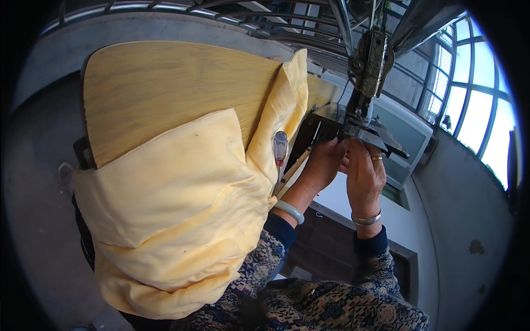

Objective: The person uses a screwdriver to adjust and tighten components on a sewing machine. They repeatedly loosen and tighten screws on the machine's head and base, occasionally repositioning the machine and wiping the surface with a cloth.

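Observation:
My left hand [324, 163], with a pale bangle at its wrist, reaches under the front of the sewing machine [371, 69]. Its fingers are bent inward and partly hidden by the machine's flat metal plate [367, 135]. Close beside it, my right hand [365, 175] has its fingers drawn together at the plate's near edge. A ring and a silver bracelet show on this hand. Whatever lies between the fingertips of either hand is hidden. Left of my left hand, a screwdriver [280, 145] with a clear handle rests against yellow cloth [182, 187].
The cloth drapes over a wooden tabletop [176, 83] on the left and hangs down its near side. Metal bars [265, 25] run behind the table. To the right stand a grey wall [469, 220] and a barred window [473, 105].

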A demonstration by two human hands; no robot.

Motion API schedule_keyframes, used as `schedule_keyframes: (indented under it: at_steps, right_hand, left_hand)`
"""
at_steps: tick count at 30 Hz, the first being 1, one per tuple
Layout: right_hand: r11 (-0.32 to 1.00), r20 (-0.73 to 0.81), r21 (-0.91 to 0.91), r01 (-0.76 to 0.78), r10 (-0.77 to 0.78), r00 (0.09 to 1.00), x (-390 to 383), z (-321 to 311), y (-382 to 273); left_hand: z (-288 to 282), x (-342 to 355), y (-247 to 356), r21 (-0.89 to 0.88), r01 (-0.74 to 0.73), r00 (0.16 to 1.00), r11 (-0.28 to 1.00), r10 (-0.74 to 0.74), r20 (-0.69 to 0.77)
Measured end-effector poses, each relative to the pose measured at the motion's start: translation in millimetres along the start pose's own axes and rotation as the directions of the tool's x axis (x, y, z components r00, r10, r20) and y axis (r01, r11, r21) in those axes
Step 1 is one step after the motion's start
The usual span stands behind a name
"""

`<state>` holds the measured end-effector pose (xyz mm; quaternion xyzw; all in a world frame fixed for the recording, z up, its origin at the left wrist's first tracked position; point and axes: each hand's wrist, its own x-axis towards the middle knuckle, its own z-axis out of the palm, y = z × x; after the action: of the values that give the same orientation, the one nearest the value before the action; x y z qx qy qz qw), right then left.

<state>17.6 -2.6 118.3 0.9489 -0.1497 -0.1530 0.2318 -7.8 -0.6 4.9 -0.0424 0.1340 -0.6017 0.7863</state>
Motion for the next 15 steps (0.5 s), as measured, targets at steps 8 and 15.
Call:
schedule_keyframes:
  at_steps: [8,15]
  right_hand:
    - [0.837,0.087,0.463,-0.293,0.286,0.954,-22,-21,-29]
    - [0.664,0.187,0.612,-0.430,0.406,0.894,-25,-22,-18]
  left_hand:
    - [-3,2,1,0.011,0.025,0.999,1.000,-0.025,0.037]
    - [-3,1,-3,-0.021,0.055,0.998,0.998,-0.055,0.021]
